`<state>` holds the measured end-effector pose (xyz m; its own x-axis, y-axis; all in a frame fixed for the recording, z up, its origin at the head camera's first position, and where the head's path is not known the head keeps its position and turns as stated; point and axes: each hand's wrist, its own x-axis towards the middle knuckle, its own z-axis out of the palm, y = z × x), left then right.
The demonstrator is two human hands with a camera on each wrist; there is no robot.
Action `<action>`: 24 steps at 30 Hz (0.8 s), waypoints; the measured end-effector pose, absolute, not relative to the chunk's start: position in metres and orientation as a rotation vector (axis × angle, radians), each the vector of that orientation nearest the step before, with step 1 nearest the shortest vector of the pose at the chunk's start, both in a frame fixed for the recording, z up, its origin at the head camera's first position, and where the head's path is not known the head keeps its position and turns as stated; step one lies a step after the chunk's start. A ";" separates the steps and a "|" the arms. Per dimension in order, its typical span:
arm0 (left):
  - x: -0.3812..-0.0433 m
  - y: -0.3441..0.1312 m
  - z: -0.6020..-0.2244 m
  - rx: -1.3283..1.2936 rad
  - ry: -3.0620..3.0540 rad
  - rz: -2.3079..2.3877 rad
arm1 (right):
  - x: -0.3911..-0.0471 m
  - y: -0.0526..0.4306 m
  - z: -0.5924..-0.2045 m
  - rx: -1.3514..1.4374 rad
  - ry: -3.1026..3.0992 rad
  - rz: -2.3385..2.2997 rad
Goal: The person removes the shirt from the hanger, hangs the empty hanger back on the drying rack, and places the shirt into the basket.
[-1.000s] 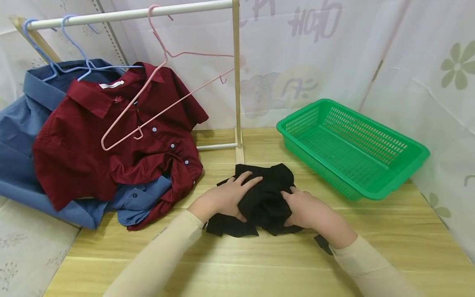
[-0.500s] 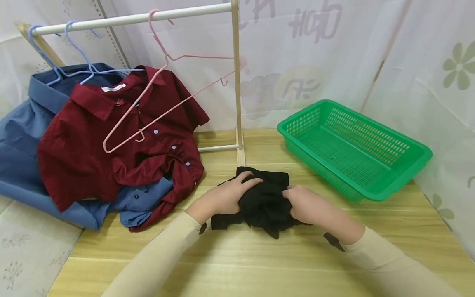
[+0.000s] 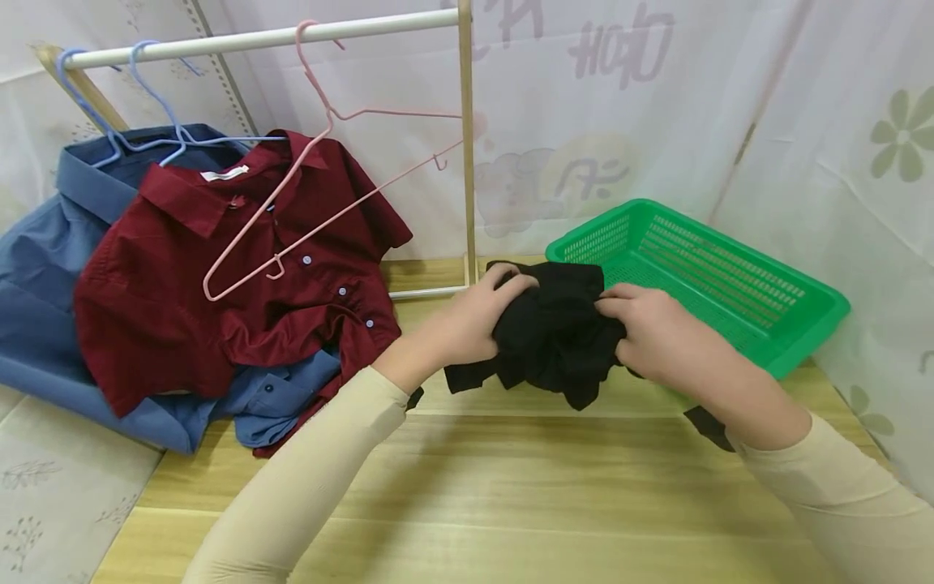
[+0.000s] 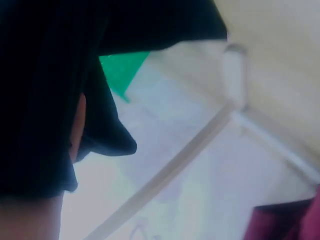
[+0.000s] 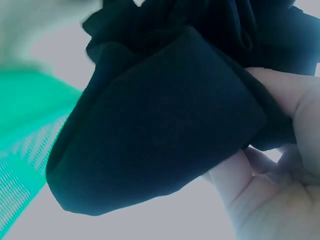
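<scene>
A bunched black cloth (image 3: 558,332), its exact kind hidden by the folds, hangs above the table between both hands. My left hand (image 3: 470,320) grips its left side, fingers curled over the top edge. On the other side my right hand (image 3: 657,337) pinches the cloth's right edge; the right wrist view shows thumb and fingers of that hand (image 5: 272,190) around a fold. In the left wrist view, the cloth (image 4: 40,100) covers most of the left hand. Just behind the right hand stands a green slotted basket (image 3: 810,324), partly covered by cloth and hand.
A clothes rack with a white bar (image 3: 255,39) stands at the left. From it hang a blue shirt (image 3: 29,276) and a dark red shirt (image 3: 168,300) on blue hangers, plus a bare pink hanger (image 3: 248,219). The wooden table (image 3: 511,495) lies below.
Both hands have lifted the black cloth off the table and carried it forward and right, closer to the basket. The right hand's fingers have closed into a pinch.
</scene>
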<state>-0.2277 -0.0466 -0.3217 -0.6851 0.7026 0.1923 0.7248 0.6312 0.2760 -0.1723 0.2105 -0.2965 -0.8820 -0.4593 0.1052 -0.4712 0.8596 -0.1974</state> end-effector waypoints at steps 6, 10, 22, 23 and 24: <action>-0.242 -0.020 -0.286 -1.146 -2.652 -0.448 | -0.177 0.228 -0.263 0.603 -2.857 0.307; -0.249 0.002 -0.264 -1.114 -2.535 -0.399 | -0.178 0.240 -0.249 0.600 -2.618 0.327; -0.259 0.065 -0.202 -0.983 -2.510 -0.304 | -0.189 0.273 -0.203 0.330 -2.227 0.221; -0.260 0.070 -0.201 -0.973 -2.528 -0.317 | -0.189 0.275 -0.200 0.301 -2.241 0.207; -0.261 0.076 -0.202 -0.958 -2.543 -0.323 | -0.189 0.277 -0.199 0.271 -2.254 0.203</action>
